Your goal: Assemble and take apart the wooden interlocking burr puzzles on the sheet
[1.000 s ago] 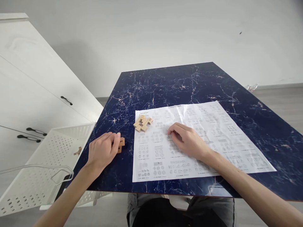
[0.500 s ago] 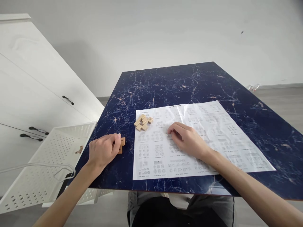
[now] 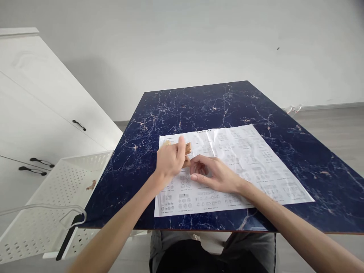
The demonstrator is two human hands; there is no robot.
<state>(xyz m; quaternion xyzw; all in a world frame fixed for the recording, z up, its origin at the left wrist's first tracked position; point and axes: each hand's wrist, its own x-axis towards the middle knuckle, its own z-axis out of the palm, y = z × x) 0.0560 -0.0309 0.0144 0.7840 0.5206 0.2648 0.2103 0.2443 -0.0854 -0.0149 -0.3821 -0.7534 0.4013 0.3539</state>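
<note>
My left hand is closed round notched wooden puzzle blocks above the upper left of the printed sheet. Their ends stick out past the thumb on the right, and the rest is covered by my fingers. My right hand is just right of them, over the paper, with curled fingers and the thumb apart. Its fingertips are close to the lower block; I cannot tell whether they touch. Behind my left hand, a bit of the wooden block cluster on the sheet shows, mostly hidden.
The sheet lies creased on a dark blue marble-patterned table. Left of the table is a white perforated basket with a small wooden piece and a white cable. A white cabinet stands behind it.
My left hand has lifted the wooden puzzle blocks off the table left of the sheet and carried them right, over the paper. My right hand has moved slightly left and nearer, its fingers opening.
</note>
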